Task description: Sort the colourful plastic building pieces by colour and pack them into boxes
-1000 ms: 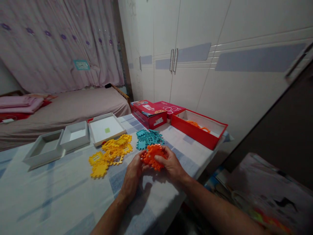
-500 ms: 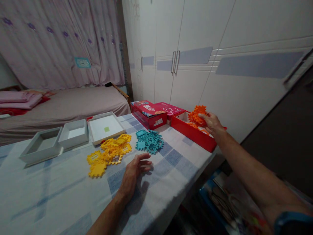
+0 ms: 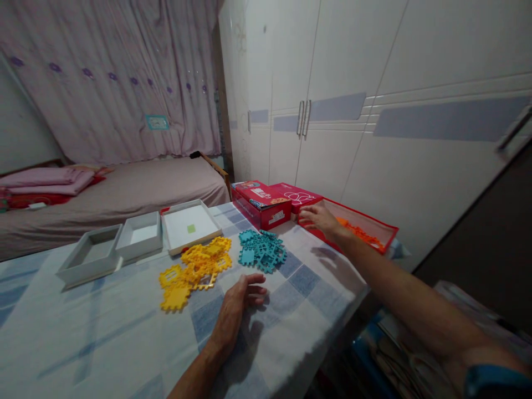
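My left hand (image 3: 243, 296) rests on the checked tablecloth, fingers apart and holding nothing. Just beyond it lies a heap of teal toothed plastic pieces (image 3: 261, 250). To the left is a pile of yellow toothed plastic pieces (image 3: 197, 266). My right hand (image 3: 318, 218) hovers before the near side of an open red box (image 3: 384, 235), its fingers extended and nothing seen in them. Inside that box are orange plastic pieces (image 3: 359, 231), partly hidden by my right forearm.
A closed red box (image 3: 261, 208) and another red box (image 3: 297, 194) stand behind the teal heap. At left sit a white box lid (image 3: 189, 221) and two white trays (image 3: 139, 235) (image 3: 89, 255). The table's edge (image 3: 332, 332) drops off at right.
The orange pieces my right hand held now lie in the red box. That hand, now without them, has moved left and toward me. My left hand keeps its place on the cloth.
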A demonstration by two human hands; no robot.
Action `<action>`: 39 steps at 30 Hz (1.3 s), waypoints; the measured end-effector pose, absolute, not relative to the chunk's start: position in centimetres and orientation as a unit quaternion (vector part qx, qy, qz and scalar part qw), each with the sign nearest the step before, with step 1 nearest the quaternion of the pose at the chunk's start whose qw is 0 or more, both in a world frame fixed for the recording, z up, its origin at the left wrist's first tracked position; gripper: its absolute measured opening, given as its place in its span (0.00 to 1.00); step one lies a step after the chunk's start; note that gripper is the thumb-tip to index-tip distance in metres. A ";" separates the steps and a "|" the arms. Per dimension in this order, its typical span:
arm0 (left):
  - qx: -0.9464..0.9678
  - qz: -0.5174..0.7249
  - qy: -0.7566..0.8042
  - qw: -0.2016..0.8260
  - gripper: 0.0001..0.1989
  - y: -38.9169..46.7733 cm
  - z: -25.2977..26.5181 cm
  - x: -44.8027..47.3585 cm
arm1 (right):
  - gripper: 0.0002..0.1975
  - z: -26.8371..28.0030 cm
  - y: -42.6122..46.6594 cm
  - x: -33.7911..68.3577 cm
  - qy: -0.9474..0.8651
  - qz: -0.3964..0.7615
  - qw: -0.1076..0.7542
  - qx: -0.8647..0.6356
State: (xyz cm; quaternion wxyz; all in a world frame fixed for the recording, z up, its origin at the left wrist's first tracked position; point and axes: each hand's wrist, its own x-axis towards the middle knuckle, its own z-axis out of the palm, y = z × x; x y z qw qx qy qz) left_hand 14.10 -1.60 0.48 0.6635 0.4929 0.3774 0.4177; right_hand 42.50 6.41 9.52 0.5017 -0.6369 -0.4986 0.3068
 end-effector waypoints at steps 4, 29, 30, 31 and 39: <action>0.491 0.412 0.380 0.666 0.35 -1.6 0.5 14.1 | 0.08 8.3 8.5 38.2 -0.517 0.332 0.476 -0.629; 0.536 0.445 0.343 0.630 0.39 -1.6 0.8 14.8 | 0.15 4.1 19.7 19.3 -0.821 0.081 0.119 -0.552; 0.548 0.443 0.339 0.623 0.40 -1.6 0.8 14.8 | 0.14 3.9 19.9 19.3 -0.818 0.084 0.122 -0.557; 0.558 0.443 0.336 0.616 0.40 -1.6 0.8 14.8 | 0.13 3.8 20.0 19.3 -0.815 0.085 0.129 -0.559; 0.534 0.445 0.346 0.630 0.38 -1.6 0.7 14.9 | 0.11 7.1 19.4 18.8 -0.782 0.091 0.295 -0.541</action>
